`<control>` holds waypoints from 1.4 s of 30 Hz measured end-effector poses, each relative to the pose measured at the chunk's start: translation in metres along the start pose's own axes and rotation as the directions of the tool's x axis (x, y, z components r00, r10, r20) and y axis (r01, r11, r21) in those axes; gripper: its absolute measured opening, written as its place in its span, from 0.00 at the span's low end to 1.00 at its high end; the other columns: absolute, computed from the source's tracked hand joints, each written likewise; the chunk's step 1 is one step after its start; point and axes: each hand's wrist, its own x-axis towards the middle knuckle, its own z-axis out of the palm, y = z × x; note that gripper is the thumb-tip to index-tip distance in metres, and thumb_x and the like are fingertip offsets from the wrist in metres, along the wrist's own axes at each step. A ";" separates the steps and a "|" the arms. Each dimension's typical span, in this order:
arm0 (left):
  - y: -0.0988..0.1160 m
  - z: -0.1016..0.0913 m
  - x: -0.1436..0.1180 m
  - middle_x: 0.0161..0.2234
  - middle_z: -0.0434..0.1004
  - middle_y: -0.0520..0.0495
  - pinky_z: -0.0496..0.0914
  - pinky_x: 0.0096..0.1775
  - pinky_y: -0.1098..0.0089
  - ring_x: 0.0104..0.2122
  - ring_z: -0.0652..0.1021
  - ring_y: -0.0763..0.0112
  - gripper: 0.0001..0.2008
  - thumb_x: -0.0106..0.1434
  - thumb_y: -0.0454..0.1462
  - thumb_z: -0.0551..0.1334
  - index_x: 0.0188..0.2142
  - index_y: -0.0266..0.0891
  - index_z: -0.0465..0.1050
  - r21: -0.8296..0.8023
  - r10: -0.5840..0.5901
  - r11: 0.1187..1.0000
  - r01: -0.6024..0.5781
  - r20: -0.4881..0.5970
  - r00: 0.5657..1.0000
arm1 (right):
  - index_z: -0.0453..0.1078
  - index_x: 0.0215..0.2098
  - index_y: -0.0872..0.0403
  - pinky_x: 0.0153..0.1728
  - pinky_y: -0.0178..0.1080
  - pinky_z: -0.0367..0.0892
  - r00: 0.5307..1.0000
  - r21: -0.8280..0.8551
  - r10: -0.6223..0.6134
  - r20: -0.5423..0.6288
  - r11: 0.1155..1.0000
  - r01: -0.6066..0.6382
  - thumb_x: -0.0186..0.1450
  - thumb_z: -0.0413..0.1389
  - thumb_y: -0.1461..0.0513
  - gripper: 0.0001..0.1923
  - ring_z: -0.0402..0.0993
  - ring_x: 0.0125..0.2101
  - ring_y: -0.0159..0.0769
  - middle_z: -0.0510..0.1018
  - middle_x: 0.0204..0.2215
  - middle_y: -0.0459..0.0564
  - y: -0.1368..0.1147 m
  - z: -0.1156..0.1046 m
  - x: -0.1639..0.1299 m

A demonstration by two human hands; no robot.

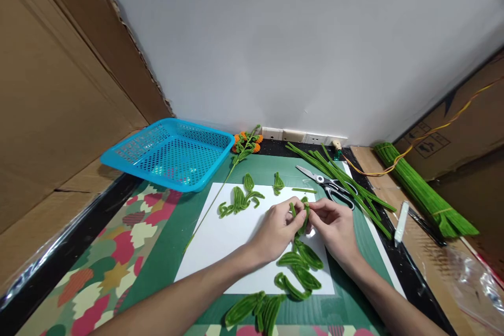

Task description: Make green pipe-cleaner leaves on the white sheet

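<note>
My left hand (280,226) and my right hand (334,224) meet over the right part of a white paper sheet (212,268). Between their pinched fingertips is a green pipe cleaner leaf (304,224), partly hidden by the fingers. Just below lie several fuzzy green leaves (301,262) on the paper. More leaf pieces (240,199) rest on its upper left, and a small leaf (277,184) sits near its top edge. A short green pipe cleaner (304,190) lies beyond my fingers. Another leaf cluster (255,311) is close to the front edge.
A blue plastic basket (189,181) stands at back left, beside an orange-flowered pipe cleaner stem (220,189). Scissors (325,181) and loose green pipe cleaners (354,186) lie at back right. Farther right are a white-handled tool (401,222) and a bundled green stack (425,189). Cardboard (59,79) flanks the left.
</note>
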 end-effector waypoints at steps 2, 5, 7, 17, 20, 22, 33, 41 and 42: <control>-0.001 0.000 0.001 0.28 0.74 0.54 0.61 0.24 0.75 0.21 0.70 0.76 0.15 0.74 0.50 0.58 0.41 0.41 0.70 -0.032 0.005 0.999 -0.005 0.008 1.000 | 0.79 0.31 0.54 0.22 0.33 0.73 1.000 0.008 -0.001 0.000 1.000 0.001 0.59 0.72 0.60 0.09 0.75 0.18 0.32 0.79 0.21 0.44 -0.001 -0.001 0.001; -0.002 0.001 0.001 0.28 0.74 0.54 0.63 0.24 0.75 0.21 0.70 0.76 0.14 0.74 0.49 0.58 0.42 0.41 0.69 -0.061 0.010 0.998 -0.010 0.005 1.000 | 0.80 0.33 0.54 0.23 0.34 0.73 1.000 -0.010 -0.022 -0.002 1.000 0.022 0.61 0.70 0.59 0.07 0.76 0.19 0.32 0.81 0.22 0.45 0.000 -0.002 0.002; -0.002 0.001 0.001 0.27 0.72 0.55 0.63 0.24 0.75 0.20 0.70 0.76 0.13 0.74 0.48 0.59 0.42 0.41 0.69 -0.053 0.014 0.999 -0.014 -0.009 1.000 | 0.81 0.35 0.54 0.24 0.34 0.74 1.000 -0.024 -0.024 -0.005 0.999 0.024 0.62 0.69 0.58 0.07 0.77 0.20 0.33 0.82 0.25 0.47 0.002 -0.003 0.003; -0.001 0.000 0.000 0.23 0.71 0.56 0.61 0.25 0.74 0.21 0.71 0.74 0.11 0.73 0.46 0.59 0.40 0.41 0.71 0.066 0.014 0.998 -0.011 -0.038 0.999 | 0.77 0.34 0.54 0.22 0.34 0.74 1.000 -0.071 0.007 0.007 0.997 -0.007 0.61 0.70 0.58 0.10 0.76 0.19 0.33 0.80 0.24 0.46 0.004 -0.004 0.001; -0.002 0.000 0.000 0.23 0.71 0.55 0.60 0.25 0.74 0.21 0.70 0.73 0.11 0.71 0.46 0.61 0.39 0.41 0.73 0.084 0.036 0.996 -0.031 -0.056 0.998 | 0.74 0.31 0.54 0.19 0.34 0.72 1.000 -0.080 0.003 -0.020 0.997 -0.004 0.61 0.69 0.58 0.10 0.75 0.17 0.32 0.78 0.22 0.44 0.005 -0.003 -0.002; -0.002 0.001 0.000 0.23 0.71 0.54 0.60 0.25 0.74 0.21 0.69 0.73 0.11 0.70 0.46 0.62 0.38 0.40 0.74 0.089 0.048 0.995 -0.042 -0.069 0.996 | 0.72 0.30 0.53 0.18 0.34 0.72 1.000 -0.072 0.008 -0.026 0.997 -0.010 0.62 0.68 0.58 0.10 0.74 0.16 0.32 0.77 0.21 0.43 0.005 -0.003 -0.003; 0.002 0.001 -0.002 0.23 0.72 0.55 0.61 0.25 0.73 0.21 0.71 0.73 0.12 0.70 0.46 0.61 0.37 0.41 0.73 0.077 0.021 0.997 -0.013 -0.102 0.995 | 0.76 0.38 0.54 0.25 0.33 0.73 0.996 -0.176 -0.076 0.038 0.981 0.081 0.67 0.65 0.57 0.08 0.76 0.22 0.32 0.81 0.27 0.47 0.002 -0.004 -0.001; 0.003 0.002 -0.002 0.23 0.67 0.57 0.62 0.23 0.76 0.19 0.69 0.76 0.14 0.72 0.48 0.61 0.38 0.40 0.69 -0.067 0.005 0.998 -0.010 -0.085 0.996 | 0.77 0.38 0.54 0.25 0.35 0.74 0.998 -0.099 -0.044 0.043 0.994 0.048 0.67 0.66 0.56 0.09 0.76 0.22 0.33 0.80 0.26 0.47 0.000 -0.004 0.002; 0.002 0.002 -0.001 0.23 0.67 0.57 0.62 0.22 0.76 0.19 0.69 0.77 0.14 0.72 0.48 0.60 0.39 0.40 0.68 -0.112 0.002 0.994 -0.013 -0.094 0.996 | 0.77 0.39 0.54 0.25 0.35 0.74 0.998 -0.070 -0.034 0.054 0.997 0.038 0.67 0.66 0.56 0.09 0.76 0.22 0.33 0.80 0.26 0.47 -0.001 -0.003 0.003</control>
